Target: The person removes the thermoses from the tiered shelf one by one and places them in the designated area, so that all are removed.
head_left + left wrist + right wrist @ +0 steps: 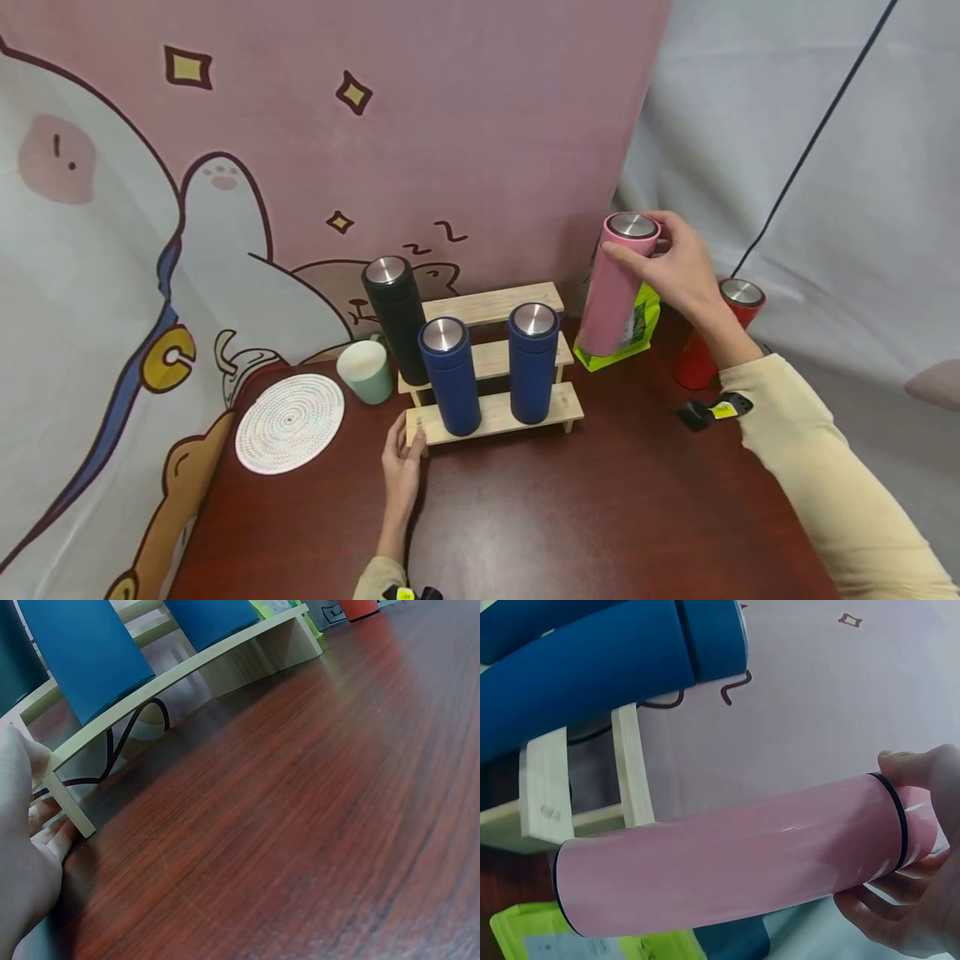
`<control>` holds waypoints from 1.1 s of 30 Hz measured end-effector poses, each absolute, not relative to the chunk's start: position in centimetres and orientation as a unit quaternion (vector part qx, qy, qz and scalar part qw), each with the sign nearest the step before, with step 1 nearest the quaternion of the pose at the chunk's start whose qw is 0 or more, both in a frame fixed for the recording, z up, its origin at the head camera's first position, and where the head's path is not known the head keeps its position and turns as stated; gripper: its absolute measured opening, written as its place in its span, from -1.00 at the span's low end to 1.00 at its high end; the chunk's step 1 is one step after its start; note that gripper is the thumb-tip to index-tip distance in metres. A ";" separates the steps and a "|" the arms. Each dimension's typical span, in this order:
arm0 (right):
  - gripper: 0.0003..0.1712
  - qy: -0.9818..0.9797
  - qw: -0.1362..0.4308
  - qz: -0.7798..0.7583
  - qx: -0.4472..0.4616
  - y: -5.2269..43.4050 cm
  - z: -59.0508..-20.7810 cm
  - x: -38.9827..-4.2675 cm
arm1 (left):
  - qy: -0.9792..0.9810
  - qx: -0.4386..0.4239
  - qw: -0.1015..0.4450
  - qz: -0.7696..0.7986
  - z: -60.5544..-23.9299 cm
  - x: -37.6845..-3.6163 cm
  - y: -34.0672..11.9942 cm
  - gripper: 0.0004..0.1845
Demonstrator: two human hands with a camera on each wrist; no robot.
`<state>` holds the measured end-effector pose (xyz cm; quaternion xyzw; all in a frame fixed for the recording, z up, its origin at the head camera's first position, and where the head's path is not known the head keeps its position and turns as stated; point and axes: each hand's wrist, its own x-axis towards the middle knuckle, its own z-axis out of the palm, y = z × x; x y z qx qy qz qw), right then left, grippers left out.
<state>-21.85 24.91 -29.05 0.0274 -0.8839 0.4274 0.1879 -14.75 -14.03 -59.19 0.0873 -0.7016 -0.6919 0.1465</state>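
My right hand (pixel 678 267) grips a pink flask (pixel 617 287) by its silver-capped top, holding it tilted in the air to the right of a stepped wooden rack (pixel 495 367). In the right wrist view the pink flask (pixel 727 866) lies across the frame with my fingers (pixel 900 900) curled round its lid end. My left hand (pixel 403 462) rests on the table and touches the front left corner of the rack (pixel 71 814). Two blue flasks (pixel 450 375) (pixel 533 362) stand on the lowest step. A black flask (pixel 395 317) stands at the rack's left end.
A red flask (pixel 712 333) stands at the right behind my right forearm. A green packet (pixel 626 333) lies behind the pink flask. A pale green mug (pixel 364 371) and a round woven mat (pixel 289 421) sit left of the rack. A cartoon cloth backdrop hangs behind the dark wooden table (pixel 525 517).
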 end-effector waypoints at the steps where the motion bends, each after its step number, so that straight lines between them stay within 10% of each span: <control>1: -0.14 -0.885 0.188 0.425 0.026 25.2 -29.2 -21.8 | -0.701 0.087 0.146 -0.693 -59.2 -14.7 -14.0 -0.44; 33: -0.10 -0.911 0.192 0.363 -0.047 32.8 -37.9 -20.5 | -0.698 0.080 0.152 -0.695 -59.3 -14.7 -14.0 -0.45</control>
